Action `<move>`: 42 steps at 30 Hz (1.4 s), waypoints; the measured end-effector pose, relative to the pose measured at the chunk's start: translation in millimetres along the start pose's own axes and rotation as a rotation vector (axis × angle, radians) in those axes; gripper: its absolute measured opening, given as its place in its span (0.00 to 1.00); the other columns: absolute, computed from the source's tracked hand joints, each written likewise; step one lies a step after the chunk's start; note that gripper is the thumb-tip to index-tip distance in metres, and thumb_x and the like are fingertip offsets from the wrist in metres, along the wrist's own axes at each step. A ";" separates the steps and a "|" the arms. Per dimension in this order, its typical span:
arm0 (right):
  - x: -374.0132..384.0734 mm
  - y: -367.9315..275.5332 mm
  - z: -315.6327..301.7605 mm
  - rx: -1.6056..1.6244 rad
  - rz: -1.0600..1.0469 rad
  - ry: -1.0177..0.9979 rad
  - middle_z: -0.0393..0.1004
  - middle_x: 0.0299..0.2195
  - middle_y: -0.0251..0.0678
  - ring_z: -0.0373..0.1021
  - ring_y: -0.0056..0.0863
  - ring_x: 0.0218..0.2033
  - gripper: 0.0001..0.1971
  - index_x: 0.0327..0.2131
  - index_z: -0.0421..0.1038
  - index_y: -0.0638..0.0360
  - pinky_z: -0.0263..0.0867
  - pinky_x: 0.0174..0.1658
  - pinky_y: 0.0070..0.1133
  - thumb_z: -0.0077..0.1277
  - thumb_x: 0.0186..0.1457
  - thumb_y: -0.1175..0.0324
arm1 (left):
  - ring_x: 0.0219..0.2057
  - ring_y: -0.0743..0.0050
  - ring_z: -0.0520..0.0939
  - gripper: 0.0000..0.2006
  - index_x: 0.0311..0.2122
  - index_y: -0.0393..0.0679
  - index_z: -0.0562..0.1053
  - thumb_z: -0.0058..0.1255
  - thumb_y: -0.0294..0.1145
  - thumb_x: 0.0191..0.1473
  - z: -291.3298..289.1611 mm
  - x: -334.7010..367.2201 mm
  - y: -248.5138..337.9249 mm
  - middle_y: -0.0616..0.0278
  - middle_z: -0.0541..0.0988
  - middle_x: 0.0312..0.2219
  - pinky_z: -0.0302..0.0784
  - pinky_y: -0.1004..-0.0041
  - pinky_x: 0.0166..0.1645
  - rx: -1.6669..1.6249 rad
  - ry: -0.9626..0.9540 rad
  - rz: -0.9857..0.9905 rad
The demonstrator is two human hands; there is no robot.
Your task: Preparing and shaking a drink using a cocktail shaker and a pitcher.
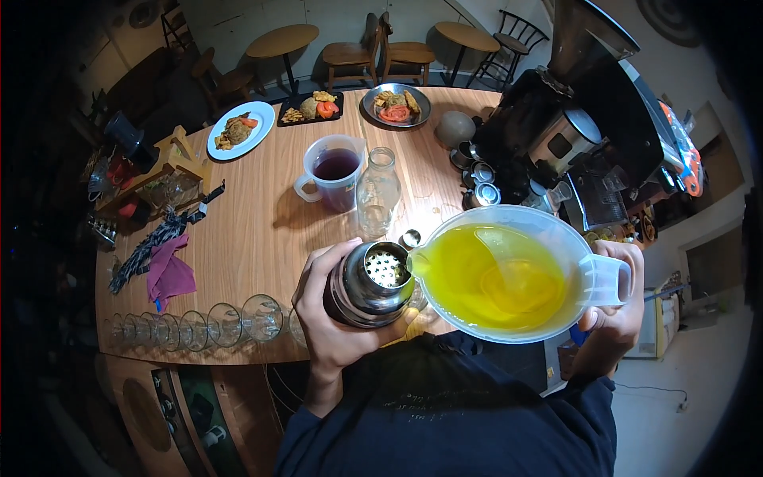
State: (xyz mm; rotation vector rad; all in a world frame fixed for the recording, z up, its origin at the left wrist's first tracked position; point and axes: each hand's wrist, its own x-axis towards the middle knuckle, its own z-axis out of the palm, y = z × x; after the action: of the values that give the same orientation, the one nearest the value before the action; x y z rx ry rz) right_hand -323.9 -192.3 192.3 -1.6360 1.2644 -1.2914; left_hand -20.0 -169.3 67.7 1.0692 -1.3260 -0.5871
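Clear jug of yellow liquid is tipped at near right, spout by the rim of a metal shaker with a perforated top; the right hand grips the jug's handle, the left hand is curled round the shaker. Glasses line the bench at near left. Farther off, a bottle stands just beside a pitcher of dark purple liquid; three dishes of food lie farthest

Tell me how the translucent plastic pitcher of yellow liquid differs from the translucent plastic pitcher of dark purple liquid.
The yellow-liquid pitcher is held tilted in the right hand; the purple-liquid pitcher stands upright on the brown wooden table. The yellow-liquid pitcher's handle points right, the purple-liquid pitcher's left. Both are translucent, with a handle and spout.
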 end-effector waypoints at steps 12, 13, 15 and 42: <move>1.9 1.2 2.9 0.040 -0.033 -0.013 0.73 0.19 0.28 0.73 0.19 0.20 0.35 0.22 0.67 0.55 0.66 0.28 0.13 0.80 0.23 0.41 | 0.46 0.60 0.82 0.44 0.53 0.35 0.72 0.81 0.45 0.30 -0.5 -0.3 -4.0 0.52 0.79 0.45 0.78 0.65 0.54 -0.033 -0.006 0.005; 2.2 1.1 3.0 0.047 -0.044 -0.017 0.73 0.18 0.28 0.73 0.19 0.20 0.34 0.21 0.68 0.55 0.66 0.27 0.13 0.79 0.24 0.42 | 0.46 0.60 0.82 0.44 0.53 0.35 0.72 0.81 0.45 0.30 -0.5 -0.5 -4.3 0.52 0.79 0.45 0.78 0.65 0.54 -0.027 -0.007 0.007; 4.0 0.8 0.9 0.043 -0.044 -0.037 0.73 0.18 0.29 0.73 0.18 0.19 0.33 0.21 0.68 0.55 0.66 0.27 0.13 0.79 0.25 0.42 | 0.46 0.60 0.82 0.44 0.52 0.35 0.72 0.81 0.45 0.30 0.1 -0.4 -3.7 0.52 0.79 0.44 0.78 0.65 0.54 -0.031 -0.009 0.003; 4.7 -4.7 3.1 0.019 -0.027 -0.022 0.72 0.17 0.27 0.70 0.15 0.18 0.34 0.18 0.65 0.53 0.60 0.25 0.12 0.80 0.23 0.41 | 0.46 0.59 0.82 0.43 0.52 0.35 0.72 0.81 0.45 0.30 1.5 -1.3 -2.3 0.51 0.79 0.44 0.78 0.64 0.53 -0.031 -0.009 -0.016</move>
State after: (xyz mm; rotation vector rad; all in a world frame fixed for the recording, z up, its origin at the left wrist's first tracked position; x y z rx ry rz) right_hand -319.5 -195.6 197.2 -1.6551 1.2171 -1.2949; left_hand -21.2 -169.7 65.0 1.0541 -1.3132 -0.6226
